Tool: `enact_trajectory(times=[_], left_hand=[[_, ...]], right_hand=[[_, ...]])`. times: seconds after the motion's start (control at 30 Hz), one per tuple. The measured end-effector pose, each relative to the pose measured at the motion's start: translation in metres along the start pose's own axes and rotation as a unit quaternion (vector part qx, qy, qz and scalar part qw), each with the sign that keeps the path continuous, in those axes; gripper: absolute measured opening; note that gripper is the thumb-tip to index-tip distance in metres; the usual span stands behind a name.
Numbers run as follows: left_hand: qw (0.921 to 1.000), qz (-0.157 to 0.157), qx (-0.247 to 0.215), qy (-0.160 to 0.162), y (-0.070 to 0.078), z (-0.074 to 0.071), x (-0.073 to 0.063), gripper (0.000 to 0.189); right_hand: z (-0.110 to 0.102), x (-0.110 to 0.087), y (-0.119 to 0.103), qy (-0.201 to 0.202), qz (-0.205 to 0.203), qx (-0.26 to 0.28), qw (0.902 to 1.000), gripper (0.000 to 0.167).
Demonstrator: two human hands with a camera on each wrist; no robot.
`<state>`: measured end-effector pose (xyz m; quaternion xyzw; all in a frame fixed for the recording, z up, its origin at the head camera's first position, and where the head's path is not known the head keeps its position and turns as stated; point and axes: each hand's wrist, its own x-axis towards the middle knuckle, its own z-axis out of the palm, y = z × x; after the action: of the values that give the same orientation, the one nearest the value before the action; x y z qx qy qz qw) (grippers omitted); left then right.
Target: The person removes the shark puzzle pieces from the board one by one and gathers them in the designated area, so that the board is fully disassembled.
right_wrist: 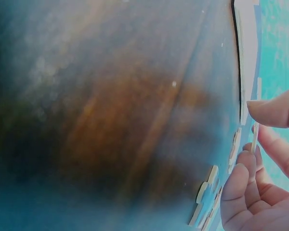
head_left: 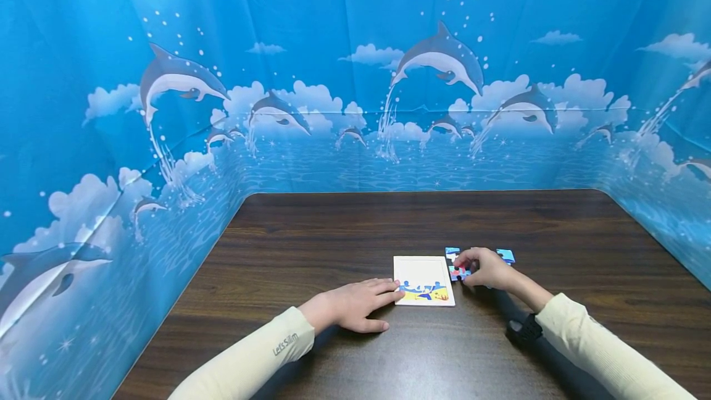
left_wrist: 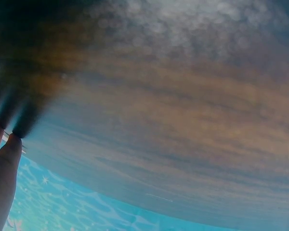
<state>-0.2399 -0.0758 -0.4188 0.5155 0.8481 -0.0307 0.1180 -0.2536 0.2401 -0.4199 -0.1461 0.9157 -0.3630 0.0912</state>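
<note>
A square white puzzle tray [head_left: 418,269] lies on the table, its lower part filled with yellow and blue picture pieces. My left hand [head_left: 360,306] rests on the table with spread fingers, fingertips at the tray's left edge. In the left wrist view only some fingers [left_wrist: 8,151] show at the left margin. Just right of the tray, my right hand [head_left: 490,270] pinches a thin jigsaw piece [right_wrist: 255,138] between thumb and fingers. The piece appears edge-on in the right wrist view, hiding its picture.
Loose jigsaw pieces lie around the right hand, among them a blue one [head_left: 506,255] beyond it and a blue and white one [head_left: 452,252] by the tray's corner. A dark wood table [head_left: 311,233] is bordered by a blue dolphin-print curtain [head_left: 355,159].
</note>
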Motion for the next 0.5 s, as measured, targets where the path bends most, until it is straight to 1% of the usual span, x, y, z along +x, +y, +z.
enact_trajectory(times=[0.17,0.5], left_hand=[[1.0000,0.000,0.001,0.001,0.0000,0.0012,0.0005,0.063],[1.0000,-0.005,-0.003,-0.001,0.0006,0.0006,0.0000,0.063]], right_hand=[[-0.0004,-0.0009,-0.0005,0.001,0.005,-0.001,1.0000,0.030],[-0.0062,-0.0027,-0.0034,0.030,0.013,0.016,0.9993,0.031]])
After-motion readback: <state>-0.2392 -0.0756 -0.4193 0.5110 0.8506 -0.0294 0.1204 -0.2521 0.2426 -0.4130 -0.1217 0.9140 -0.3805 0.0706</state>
